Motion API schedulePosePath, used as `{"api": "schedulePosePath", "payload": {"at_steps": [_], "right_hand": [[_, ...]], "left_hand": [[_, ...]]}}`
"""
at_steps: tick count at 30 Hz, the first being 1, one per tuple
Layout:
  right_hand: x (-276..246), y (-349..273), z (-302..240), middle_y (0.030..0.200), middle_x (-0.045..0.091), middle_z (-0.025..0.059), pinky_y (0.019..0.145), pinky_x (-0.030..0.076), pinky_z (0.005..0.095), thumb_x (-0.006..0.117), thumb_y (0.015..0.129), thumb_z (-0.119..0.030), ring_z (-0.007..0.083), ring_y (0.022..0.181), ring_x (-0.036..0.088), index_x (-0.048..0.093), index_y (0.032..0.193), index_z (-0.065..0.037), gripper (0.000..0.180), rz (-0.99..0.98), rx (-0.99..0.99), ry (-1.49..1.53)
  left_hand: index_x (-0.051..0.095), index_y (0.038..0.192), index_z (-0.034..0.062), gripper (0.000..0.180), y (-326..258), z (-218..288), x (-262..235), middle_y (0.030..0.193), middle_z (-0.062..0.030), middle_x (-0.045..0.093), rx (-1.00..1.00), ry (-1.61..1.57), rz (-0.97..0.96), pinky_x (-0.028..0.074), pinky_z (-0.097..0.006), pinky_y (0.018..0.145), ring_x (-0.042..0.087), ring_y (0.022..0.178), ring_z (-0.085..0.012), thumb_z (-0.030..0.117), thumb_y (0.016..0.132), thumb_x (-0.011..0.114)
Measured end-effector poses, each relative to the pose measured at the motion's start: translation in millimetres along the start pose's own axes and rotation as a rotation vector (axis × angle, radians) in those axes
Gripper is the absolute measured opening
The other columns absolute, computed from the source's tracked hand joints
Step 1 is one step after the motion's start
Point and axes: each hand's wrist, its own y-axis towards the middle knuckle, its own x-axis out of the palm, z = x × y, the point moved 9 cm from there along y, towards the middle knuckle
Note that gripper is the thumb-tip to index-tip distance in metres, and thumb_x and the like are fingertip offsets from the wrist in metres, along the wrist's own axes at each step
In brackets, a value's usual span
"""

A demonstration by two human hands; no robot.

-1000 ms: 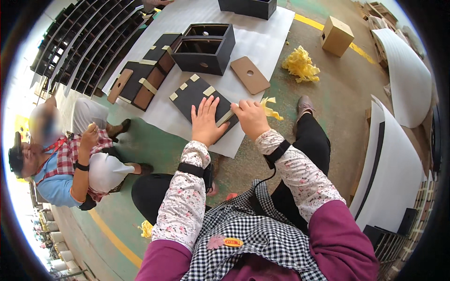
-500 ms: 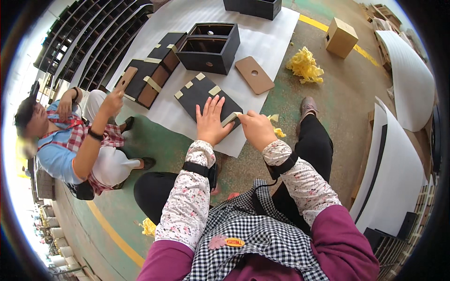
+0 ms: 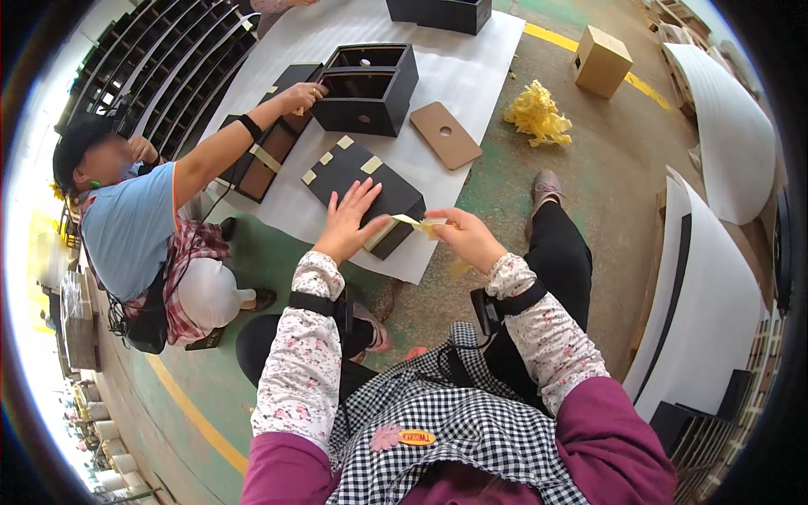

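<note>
A black box (image 3: 389, 195) lies on a white sheet in front of me, with several pale yellow tape pieces on its far left edges. My left hand (image 3: 345, 223) rests on its top, fingers spread and flat. My right hand (image 3: 471, 239), just off the box's near right corner, pinches a strip of yellow tape (image 3: 427, 225). That strip stretches, partly twisted, from the box's near edge to my right fingers. A brown panel (image 3: 444, 135) with a round hole lies beyond the box. Behind stands an open black two-compartment box (image 3: 364, 115).
Left of me a co-worker (image 3: 135, 223) crouches, one arm reaching to the open box. Taped boxes (image 3: 271, 157) lie under that arm. Crumpled yellow tape (image 3: 539, 114) and a wooden box (image 3: 603, 61) sit on the floor, right. White curved panels (image 3: 703, 311) lean farther right.
My right hand has pulled the tape strip up from the box edge, rightward. The co-worker no longer shows the brown piece raised and now reaches to the open box. Another person's arm appears at the top.
</note>
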Motion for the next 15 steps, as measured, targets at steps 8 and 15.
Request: {"api": "schedulePosePath", "payload": {"at_steps": [8, 15], "right_hand": [[60, -45, -54, 0.097, 0.062, 0.0213, 0.078, 0.047, 0.0328, 0.047, 0.087, -0.018, 0.0319, 0.089, 0.061, 0.055, 0.113, 0.002, 0.033, -0.206, -0.111, -0.062], [66, -71, -68, 0.091, 0.064, 0.0172, 0.071, 0.047, 0.0288, 0.048, 0.088, -0.015, 0.0211, 0.079, 0.060, 0.054, 0.117, 0.001, 0.033, -0.431, -0.066, -0.077]], "left_hand": [[0.037, 0.135, 0.0202, 0.045, -3, -3, 5, 0.141, -0.0007, 0.034, 0.027, 0.152, 0.152, 0.011, -0.052, 0.107, 0.028, 0.132, -0.0207, 0.036, 0.093, 0.038], [0.037, 0.135, 0.0204, 0.046, -3, -7, 7, 0.141, -0.0007, 0.034, 0.003, 0.140, 0.141, 0.012, -0.053, 0.106, 0.027, 0.132, -0.0206, 0.036, 0.092, 0.040]]}}
